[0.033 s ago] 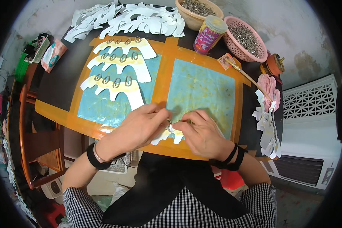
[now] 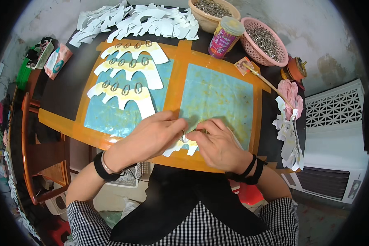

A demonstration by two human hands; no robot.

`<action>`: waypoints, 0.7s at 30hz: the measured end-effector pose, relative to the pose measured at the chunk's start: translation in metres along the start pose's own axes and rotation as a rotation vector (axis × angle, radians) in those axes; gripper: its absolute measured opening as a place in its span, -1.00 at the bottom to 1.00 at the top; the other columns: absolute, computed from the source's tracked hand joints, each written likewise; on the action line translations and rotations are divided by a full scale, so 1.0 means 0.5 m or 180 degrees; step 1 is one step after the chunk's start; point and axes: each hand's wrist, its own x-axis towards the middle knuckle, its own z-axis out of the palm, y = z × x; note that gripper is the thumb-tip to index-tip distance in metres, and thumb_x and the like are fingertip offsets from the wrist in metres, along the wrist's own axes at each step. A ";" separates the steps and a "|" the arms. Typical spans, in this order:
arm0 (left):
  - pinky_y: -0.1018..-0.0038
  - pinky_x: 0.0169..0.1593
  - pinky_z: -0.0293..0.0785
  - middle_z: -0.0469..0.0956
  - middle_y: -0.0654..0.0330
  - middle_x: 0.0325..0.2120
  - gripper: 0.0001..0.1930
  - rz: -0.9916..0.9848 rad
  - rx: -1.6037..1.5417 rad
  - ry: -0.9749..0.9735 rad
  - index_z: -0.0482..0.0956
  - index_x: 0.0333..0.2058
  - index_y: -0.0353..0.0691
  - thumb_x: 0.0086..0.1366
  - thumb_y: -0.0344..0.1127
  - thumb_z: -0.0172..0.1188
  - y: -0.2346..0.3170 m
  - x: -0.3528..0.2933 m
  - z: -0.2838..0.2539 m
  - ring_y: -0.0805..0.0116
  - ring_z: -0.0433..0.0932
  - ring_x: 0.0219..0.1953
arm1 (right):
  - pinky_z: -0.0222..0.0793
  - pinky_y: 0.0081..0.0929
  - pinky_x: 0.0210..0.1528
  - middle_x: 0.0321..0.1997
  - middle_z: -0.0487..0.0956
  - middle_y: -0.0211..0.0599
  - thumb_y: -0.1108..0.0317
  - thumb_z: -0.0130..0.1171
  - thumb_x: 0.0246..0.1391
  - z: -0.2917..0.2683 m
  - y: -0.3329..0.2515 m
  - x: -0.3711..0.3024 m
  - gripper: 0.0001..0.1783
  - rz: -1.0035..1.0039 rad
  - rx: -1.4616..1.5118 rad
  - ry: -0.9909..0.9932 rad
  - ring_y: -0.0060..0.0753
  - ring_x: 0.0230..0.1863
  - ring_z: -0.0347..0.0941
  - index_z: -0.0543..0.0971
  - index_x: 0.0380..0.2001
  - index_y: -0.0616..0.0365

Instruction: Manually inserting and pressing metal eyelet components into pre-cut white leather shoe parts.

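Between my hands, at the front edge of the work board, lies a white curved cutout [image 2: 191,150] with short tabs, mostly covered by my fingers. My left hand [image 2: 158,133] is closed, its fingertips at a small white tab on the cutout's upper edge. From the right, my right hand [image 2: 217,143] pinches that same tab; a bit of metal shows by its fingers. Beyond my left hand, three similar cutouts [image 2: 143,107] lie in rows, yellowish along their upper parts, each with several oval metal rings [image 2: 138,87] along its top edge.
Blue sheets [image 2: 217,98] framed by orange tape cover the board. White cutouts are piled [image 2: 156,24] at the back. A beige bowl [image 2: 205,24] and pink basket [image 2: 250,47] hold metal rings, with a canister [image 2: 223,41] between. A brush [image 2: 270,86] and scraps [image 2: 289,139] lie right.
My left fingertips have shifted slightly right, closer to my right fingers, covering more of the metal at the tab. My right hand stays in place.
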 end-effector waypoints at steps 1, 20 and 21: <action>0.17 -0.14 0.59 0.59 0.05 -0.40 -0.78 0.0164 0.0040 -0.0250 0.49 -0.11 -0.20 0.31 -0.45 0.31 -0.002 0.020 -0.009 -0.02 0.61 -0.13 | 0.34 -0.17 0.20 -0.20 0.64 -0.15 0.58 0.21 -0.01 0.000 -0.002 -0.001 -0.64 0.0061 -0.0028 -0.0029 -0.09 0.05 0.51 0.64 -0.08 0.23; 0.43 -0.28 0.65 0.62 0.35 -0.21 -0.72 0.1490 0.1146 0.0010 0.49 -0.27 -0.13 0.04 -0.38 0.35 -0.033 -0.022 0.005 0.39 0.58 -0.19 | 0.03 0.12 0.60 -0.10 0.57 -0.37 0.50 0.23 0.10 0.034 -0.045 -0.026 -0.65 0.0323 -0.0375 -0.0109 -0.24 0.12 0.44 0.66 -0.01 0.22; 0.43 -0.28 0.65 0.62 0.35 -0.21 -0.72 0.1489 0.1151 0.0008 0.49 -0.27 -0.13 0.04 -0.38 0.35 -0.031 -0.022 0.003 0.39 0.58 -0.19 | 0.00 0.14 0.62 -0.09 0.56 -0.38 0.50 0.21 0.11 0.037 -0.044 -0.028 -0.60 0.0337 -0.0384 -0.0081 -0.25 0.12 0.44 0.66 0.06 0.23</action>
